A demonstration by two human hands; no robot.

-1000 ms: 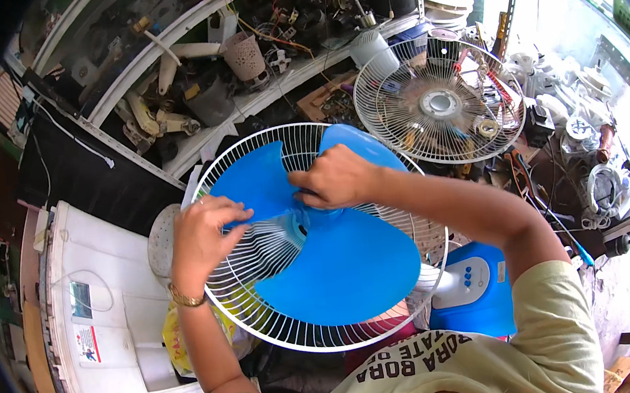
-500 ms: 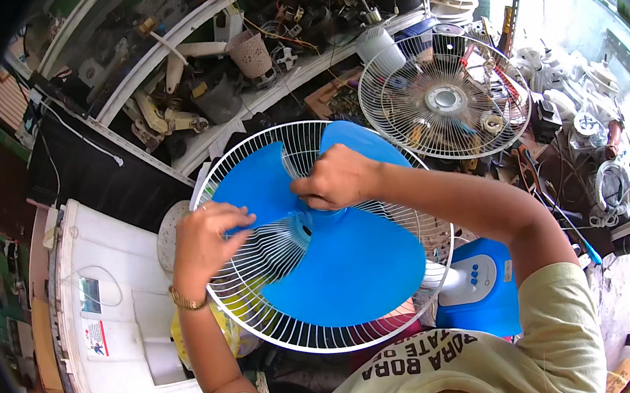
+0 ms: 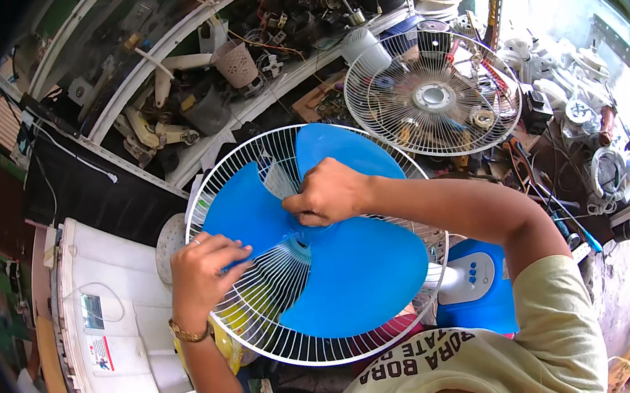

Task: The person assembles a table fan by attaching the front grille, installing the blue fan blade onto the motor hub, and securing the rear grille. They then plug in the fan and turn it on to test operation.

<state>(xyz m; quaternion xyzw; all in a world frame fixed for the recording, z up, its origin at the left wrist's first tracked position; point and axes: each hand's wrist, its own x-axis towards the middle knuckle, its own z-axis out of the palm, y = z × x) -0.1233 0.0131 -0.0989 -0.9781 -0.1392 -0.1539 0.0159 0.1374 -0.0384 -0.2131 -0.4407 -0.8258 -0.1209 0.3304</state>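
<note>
A blue three-bladed fan blade [image 3: 354, 277] sits inside a round white wire grille [image 3: 225, 325]. My right hand [image 3: 330, 192] is closed over the blade's hub, with the fingers pinched together; whatever they hold at the centre is hidden. At the left rim, my left hand [image 3: 208, 273] has its bent fingers around the outer edge of the left blade. Blue shows between its thumb and fingers. The fan's blue and white base [image 3: 474, 287], with blue buttons, lies beyond the grille's lower right side.
A second wire grille [image 3: 435, 96] rests on the cluttered bench at the back right. Shelves [image 3: 280, 85] of old parts run along the back. On the left stands a large white appliance panel [image 3: 125, 324]. A long screwdriver [image 3: 575, 227] lies at the right.
The blue blade has turned counterclockwise, bringing its left blade to my left fingers. My right hand stays at the hub. The whole view has shifted slightly.
</note>
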